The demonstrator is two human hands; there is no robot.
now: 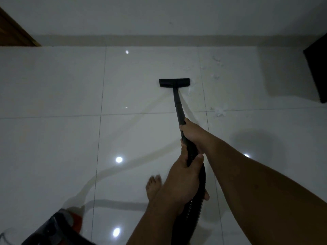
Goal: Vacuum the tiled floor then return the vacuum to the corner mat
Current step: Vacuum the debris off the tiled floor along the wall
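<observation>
At lower left, the vacuum body, dark with an orange part, sits on the tiled floor, close behind the person; the corner mat cannot be identified in this view. Risk: a long forward push could drag the body by the hose and tip it. Centre: the floor nozzle lies flat on the tile, short of the wall. A bare foot stands just beside the hose; stepping onto it could cause a trip. The left hand is wrapped around the hose cuff, and the right hand is clasped around the wand above it. Right of the nozzle, pale debris remains scattered; a straight stroke would likely miss it. Far right, a dark object could be struck by a wide sweep.
</observation>
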